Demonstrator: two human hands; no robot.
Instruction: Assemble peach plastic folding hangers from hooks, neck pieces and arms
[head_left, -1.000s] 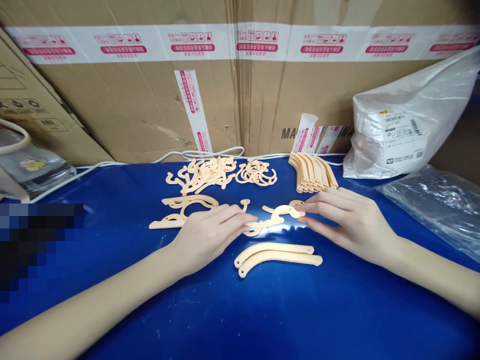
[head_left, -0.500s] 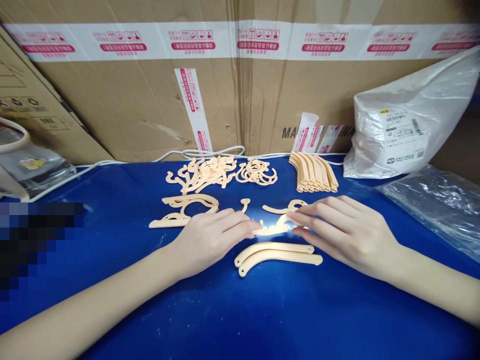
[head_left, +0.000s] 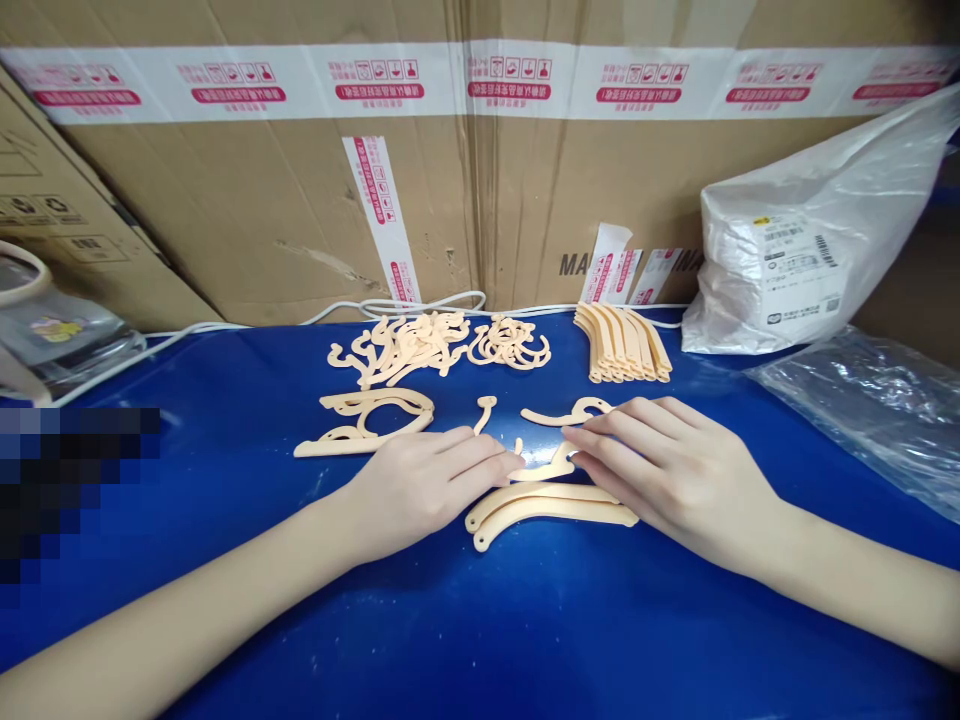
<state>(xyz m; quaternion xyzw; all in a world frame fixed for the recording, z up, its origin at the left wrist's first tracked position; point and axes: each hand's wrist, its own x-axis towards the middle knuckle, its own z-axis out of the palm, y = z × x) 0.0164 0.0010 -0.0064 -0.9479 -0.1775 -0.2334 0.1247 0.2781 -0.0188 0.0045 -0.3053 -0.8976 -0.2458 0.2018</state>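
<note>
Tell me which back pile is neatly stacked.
The rightmost pile, nearest the white bag, lies aligned in rows; the left pile and middle pile are jumbled.

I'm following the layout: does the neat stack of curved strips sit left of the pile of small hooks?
No, the curved strips are stacked right of the small hooks.

The left forearm [head_left: 225, 600] and right forearm [head_left: 855, 575] are bare, slender and smoothly tapered; the left hand [head_left: 420, 480] and right hand [head_left: 675, 475] are bare too, slim-fingered.
</note>
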